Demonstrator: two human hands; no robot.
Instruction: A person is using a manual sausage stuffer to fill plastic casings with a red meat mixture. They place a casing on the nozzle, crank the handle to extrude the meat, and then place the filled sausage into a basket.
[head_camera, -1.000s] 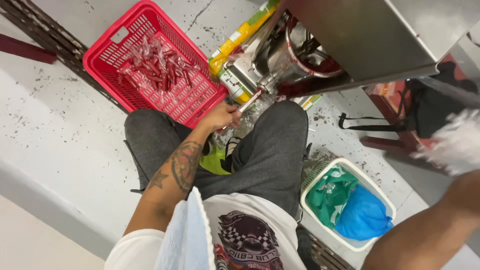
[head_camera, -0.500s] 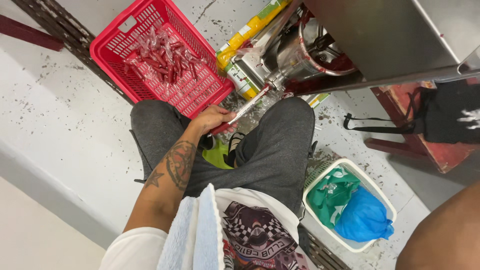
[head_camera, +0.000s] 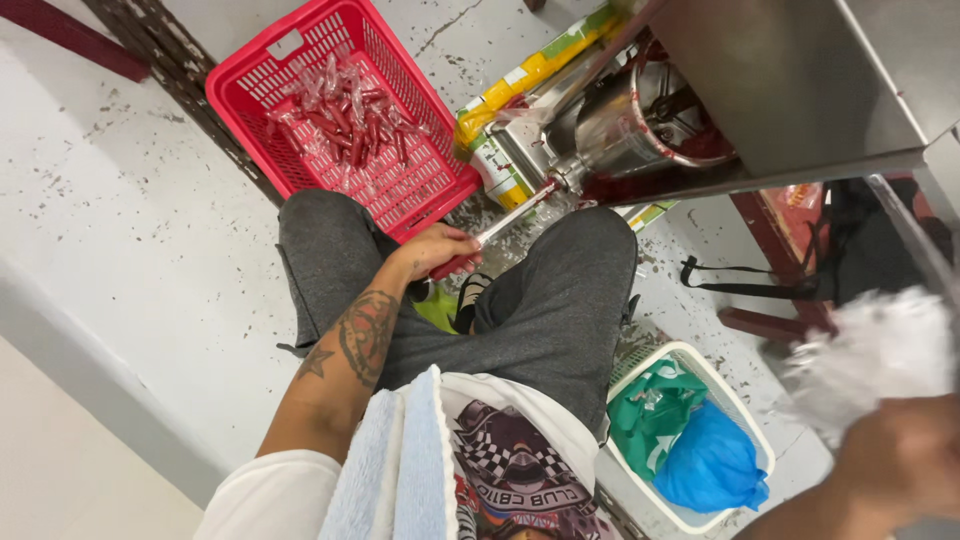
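Observation:
My left hand (head_camera: 432, 250) grips a long thin clear bag (head_camera: 492, 234) partly filled with red liquid, its open end slipped over the nozzle (head_camera: 560, 184) of a steel filling machine (head_camera: 640, 120). My right hand (head_camera: 900, 455), blurred at the lower right edge, holds a bunch of clear empty bags (head_camera: 880, 355). A red plastic basket (head_camera: 300, 60) to the upper left holds several filled red bags (head_camera: 345, 115). I sit with grey trousers (head_camera: 540, 300) below the machine.
A white bin (head_camera: 745, 425) with green and blue plastic bags stands at my right. A steel table top (head_camera: 800, 70) covers the machine. Yellow and green cartons (head_camera: 520, 75) lie behind it. A black strap (head_camera: 740, 290) lies on the spattered white floor (head_camera: 130, 230).
The view has shifted; my left hand keeps hold of the thin bag at the nozzle. My right hand has come up into view with the bunch of clear bags.

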